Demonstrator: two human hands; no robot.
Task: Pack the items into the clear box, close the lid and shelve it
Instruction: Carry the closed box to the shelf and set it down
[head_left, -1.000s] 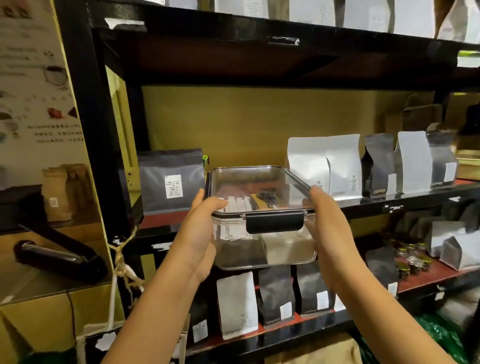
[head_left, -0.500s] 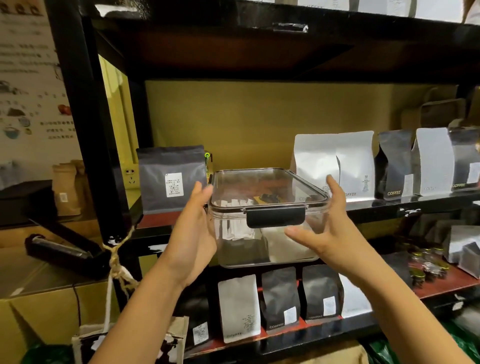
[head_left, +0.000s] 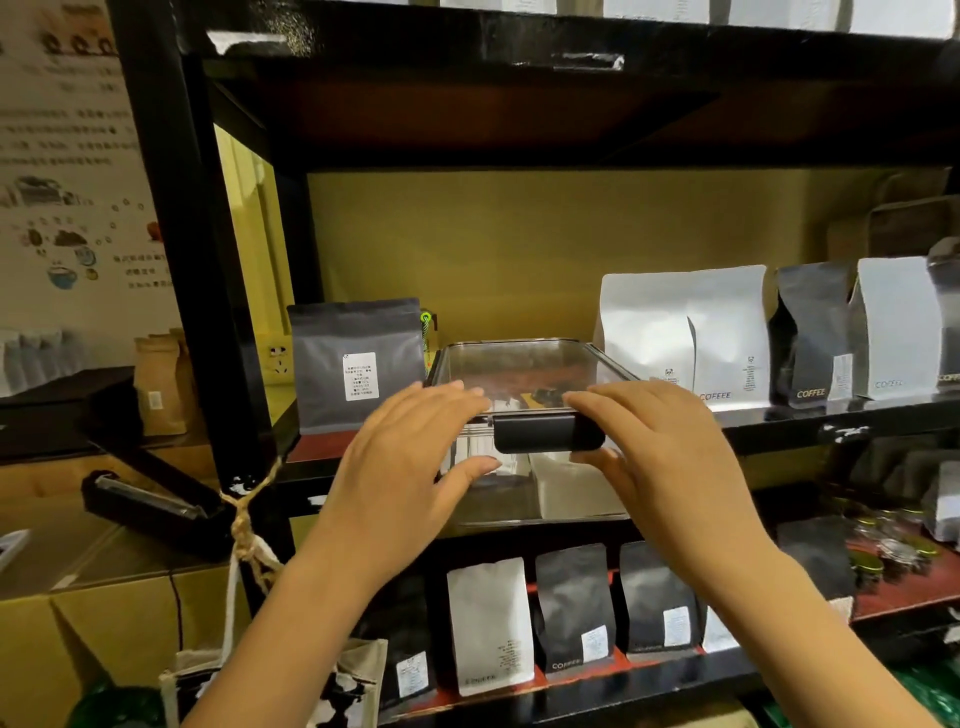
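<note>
Resting on the middle shelf (head_left: 779, 423) of a black rack, the box (head_left: 524, 415) sits with its near end overhanging the shelf's front edge; its clear lid (head_left: 514, 364) is on and a black latch (head_left: 545, 434) is folded down over the near wall. White sachets and dark items show through the lid and walls. Left hand (head_left: 400, 478): fingers spread, fingertips on the lid's near left corner, thumb against the front wall; the grip is loose, not clenched around anything. Right hand (head_left: 670, 478): fingers extended over the lid's near right corner, thumb under the latch's right end; likewise unclenched, pressing rather than grasping. A grey bag (head_left: 358, 364) with a white label stands just left of the box; two white bags (head_left: 685, 332) marked COFFEE stand just right of it, then dark and white bags alternately. On the lower shelf, white and black bags (head_left: 571, 608) stand in a row below the box. A cardboard carton (head_left: 104, 623) lies at lower left.
</note>
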